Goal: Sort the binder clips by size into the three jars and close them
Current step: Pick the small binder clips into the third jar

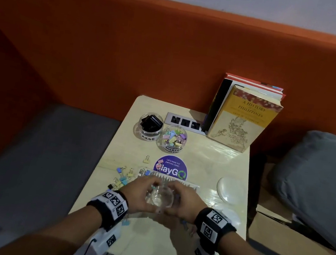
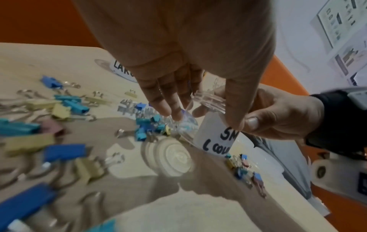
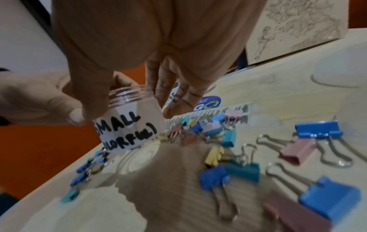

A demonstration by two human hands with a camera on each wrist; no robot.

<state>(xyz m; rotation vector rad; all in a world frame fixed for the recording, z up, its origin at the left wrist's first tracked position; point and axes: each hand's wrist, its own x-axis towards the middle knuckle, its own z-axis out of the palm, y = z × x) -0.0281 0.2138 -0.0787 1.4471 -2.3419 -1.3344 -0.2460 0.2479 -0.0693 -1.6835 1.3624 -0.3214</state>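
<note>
Small jar (image 1: 161, 197) between both hands — left hand (image 1: 139, 196) and right hand (image 1: 182, 203) gripping its sides, just above table (image 1: 212, 161).

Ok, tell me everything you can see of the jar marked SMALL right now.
The small jar is clear, plastic-looking, with a threaded neck and no lid on. A white label reads SMALL and below it what looks like COLORFUL in black marker. It looks empty in the head view. Both hands grip it, left hand and right hand, just above the table, with loose clips around it.
</note>
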